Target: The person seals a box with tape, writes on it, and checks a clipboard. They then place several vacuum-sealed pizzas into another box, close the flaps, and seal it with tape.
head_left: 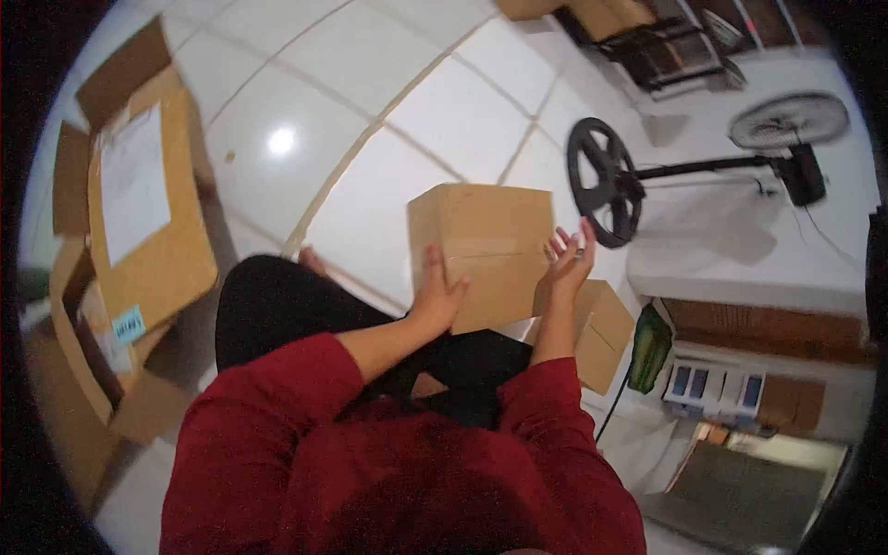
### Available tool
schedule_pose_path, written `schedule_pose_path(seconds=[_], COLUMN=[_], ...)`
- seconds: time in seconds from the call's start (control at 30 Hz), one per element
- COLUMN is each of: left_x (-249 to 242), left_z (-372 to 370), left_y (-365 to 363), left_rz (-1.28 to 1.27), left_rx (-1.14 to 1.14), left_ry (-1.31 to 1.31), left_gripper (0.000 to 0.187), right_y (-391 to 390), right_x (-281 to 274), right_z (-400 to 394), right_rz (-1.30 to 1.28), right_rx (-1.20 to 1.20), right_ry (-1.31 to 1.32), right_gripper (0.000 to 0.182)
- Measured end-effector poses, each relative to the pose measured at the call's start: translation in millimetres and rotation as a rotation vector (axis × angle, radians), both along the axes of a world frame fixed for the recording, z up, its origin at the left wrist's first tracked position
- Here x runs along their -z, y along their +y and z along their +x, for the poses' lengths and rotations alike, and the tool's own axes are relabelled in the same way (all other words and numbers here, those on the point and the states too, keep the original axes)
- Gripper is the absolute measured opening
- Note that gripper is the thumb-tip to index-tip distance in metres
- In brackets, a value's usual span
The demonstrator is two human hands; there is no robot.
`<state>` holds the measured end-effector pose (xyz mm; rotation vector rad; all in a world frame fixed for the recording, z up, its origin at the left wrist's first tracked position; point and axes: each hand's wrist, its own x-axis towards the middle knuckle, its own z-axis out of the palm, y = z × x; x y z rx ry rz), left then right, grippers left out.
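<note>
A closed cardboard box (499, 222) is in front of me, above my crossed legs, with a strip of clear tape along its middle seam. My left hand (439, 298) grips its lower left edge, the thumb lying on the near face and the fingers along the side. Beside the box's right edge, my right hand (571, 259) is raised with its fingers apart and slightly curled, palm toward the carton. Just behind my right wrist, a second cardboard box (603, 338) sits on the floor.
Large open cartons (180, 213) stand on my left, one bearing a white paper sheet and a blue label. A black pedestal fan (703, 169) is at right. Stacked small boxes (714, 388) and a green bundle (651, 347) lie near the right wall. White tiles (444, 111) cover the floor.
</note>
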<state>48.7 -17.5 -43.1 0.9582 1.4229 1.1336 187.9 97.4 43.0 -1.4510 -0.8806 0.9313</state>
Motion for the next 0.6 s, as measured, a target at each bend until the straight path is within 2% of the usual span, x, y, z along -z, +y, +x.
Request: schedule_pose_path(seconds=[0.03, 0.07, 0.1, 0.13, 0.17, 0.23, 0.27, 0.33, 0.4, 0.47, 0.6], left_x=[3.2, 8.1, 13.4, 19.8, 25.9, 43.4, 36.3, 15.1, 5.5, -0.6, -7.7], left_z=[1.6, 3.6, 5.4, 7.3, 9.8, 11.4, 9.0, 2.2, -4.2, -15.0, -22.9], left_y=[-1.0, -4.1, -5.8, -6.1, -3.9, 1.7, 4.2, 3.0, 3.4, 10.2, 34.0], left_rz=[0.042, -0.022, -0.087, -0.055, -0.044, -0.012, 0.017, -0.050, -0.014, -0.134, -0.111], left_rx=[0.037, 0.032, 0.025, 0.056, 0.008, -0.070, -0.039, -0.022, 0.014, 0.115, 0.190], left_ry=[0.017, -0.011, -0.034, -0.010, -0.095, -0.166, -0.147, -0.291, -0.290, -0.381, -0.336], left_gripper=[0.075, 0.076, 0.077, 0.077, 0.079, 0.084, 0.084, 0.084, 0.083, 0.081, 0.083], right_y=[16.8, 19.9, 11.6, 7.8, 6.2, -0.7, 3.0, 5.7, -2.9, -11.8, -26.3], right_x=[25.0, 37.7, 18.0, 12.2, 6.7, 37.1, 53.0, 62.7, 37.1, 17.4, 36.4], right_z=[48.2, 75.6, 65.3, 62.5, 61.7, 77.4, 85.7, 87.3, 81.4, 74.8, 82.8], right_rz=[0.022, -0.053, -0.244, -0.479, -0.716, -0.410, -0.381, -0.427, -0.486, -0.532, -0.458], right_rx=[-0.124, -0.282, -0.342, -0.449, -0.559, -0.517, -0.486, -0.508, -0.458, -0.473, -0.338], right_ry=[-0.072, -0.629, -0.611, -0.690, -0.758, -0.483, -0.464, -0.411, -0.455, -0.593, -0.545], right_gripper=[0.033, 0.030, 0.026, 0.027, 0.028, 0.038, 0.038, 0.053, 0.053, 0.049, 0.044])
